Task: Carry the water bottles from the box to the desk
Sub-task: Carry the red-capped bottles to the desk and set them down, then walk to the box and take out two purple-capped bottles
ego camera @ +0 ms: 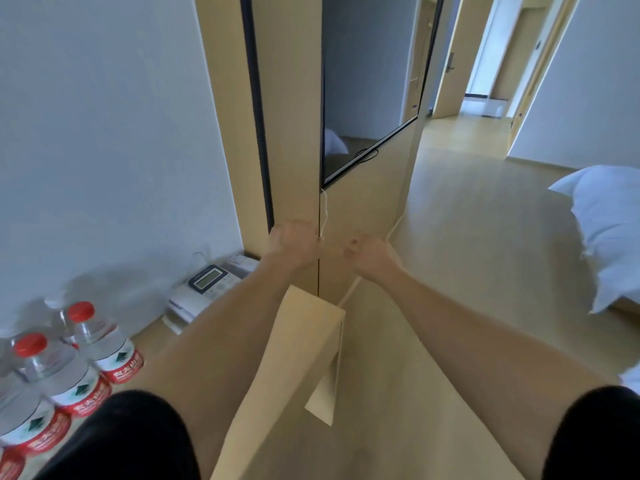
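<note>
Bottles (pixel 65 368) crowd the desk's (pixel 263 393) left edge; left hand (pixel 294 242) and right hand (pixel 369 252) curled, empty.

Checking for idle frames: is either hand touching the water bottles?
Apart. The head view shows both fists, left hand and right hand, raised far from the water bottles.

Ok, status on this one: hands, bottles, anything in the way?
Left hand and right hand curled, empty. Bottles on desk. Phone beside them.
</note>
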A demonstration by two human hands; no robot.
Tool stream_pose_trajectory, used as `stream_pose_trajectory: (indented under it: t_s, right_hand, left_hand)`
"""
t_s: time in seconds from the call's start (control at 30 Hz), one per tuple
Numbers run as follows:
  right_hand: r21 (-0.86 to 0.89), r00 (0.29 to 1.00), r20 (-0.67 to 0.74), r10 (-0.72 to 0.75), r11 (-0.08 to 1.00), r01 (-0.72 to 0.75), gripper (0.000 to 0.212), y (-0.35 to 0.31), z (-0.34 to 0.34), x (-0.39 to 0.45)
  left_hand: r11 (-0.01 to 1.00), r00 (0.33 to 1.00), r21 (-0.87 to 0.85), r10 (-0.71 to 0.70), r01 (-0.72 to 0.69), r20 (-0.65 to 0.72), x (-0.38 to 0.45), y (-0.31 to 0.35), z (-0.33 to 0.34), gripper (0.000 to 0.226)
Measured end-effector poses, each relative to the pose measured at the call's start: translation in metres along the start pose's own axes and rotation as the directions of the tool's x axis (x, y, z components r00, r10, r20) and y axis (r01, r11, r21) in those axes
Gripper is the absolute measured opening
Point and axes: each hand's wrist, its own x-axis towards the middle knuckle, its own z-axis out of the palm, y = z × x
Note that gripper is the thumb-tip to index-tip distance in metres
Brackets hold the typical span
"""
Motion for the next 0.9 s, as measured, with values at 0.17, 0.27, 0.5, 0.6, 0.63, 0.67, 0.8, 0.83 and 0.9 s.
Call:
stream_pose_trajectory:
  t_s: [0.17,0.27,0.5,0.6,0.63,0.67,0.8,0.83,0.9]
  right_hand:
    - [-0.017,0.986,-0.059,0.153,0.988,-0.155,0.048,0.09,-0.042,-0.014]
    - [-0.033,0.969,-0.07,0.237,0.97,-0.24,0.052,0.149,-0.071,-0.022]
    - [-0.048,0.918,-0.093,0.386,0.919,-0.392,0.054,0.284,-0.132,-0.038]
    - [-0.06,0.901,-0.117,0.417,0.903,-0.425,0.057,0.331,-0.152,-0.043]
    - [-0.056,0.895,-0.123,0.428,0.898,-0.437,0.058,0.344,-0.158,-0.046]
    - [-0.049,0.889,-0.124,0.441,0.892,-0.449,0.059,0.356,-0.164,-0.048]
    - [-0.011,0.863,-0.11,0.494,0.867,-0.498,0.059,0.398,-0.18,-0.056]
    - [-0.001,0.858,-0.111,0.501,0.864,-0.504,0.059,0.407,-0.185,-0.057]
    - [0.009,0.854,-0.121,0.505,0.861,-0.508,0.059,0.423,-0.193,-0.057]
  left_hand:
    - [0.992,0.984,-0.046,0.121,-0.116,0.131,0.034,0.091,0.024,0.04]
    - [0.98,0.968,-0.104,0.186,-0.171,0.167,0.054,0.154,0.035,0.04]
    - [0.954,0.93,-0.154,0.288,-0.258,0.227,0.081,0.296,0.059,0.044]
    - [0.953,0.927,-0.111,0.299,-0.28,0.226,0.09,0.347,0.069,0.043]
    - [0.953,0.924,-0.094,0.303,-0.289,0.232,0.092,0.362,0.073,0.043]
    - [0.952,0.921,-0.079,0.306,-0.296,0.242,0.093,0.375,0.076,0.043]
    - [0.946,0.906,-0.059,0.323,-0.32,0.273,0.104,0.419,0.085,0.044]
    - [0.943,0.901,-0.059,0.331,-0.328,0.278,0.107,0.428,0.086,0.045]
    - [0.937,0.893,-0.051,0.344,-0.344,0.289,0.115,0.445,0.088,0.046]
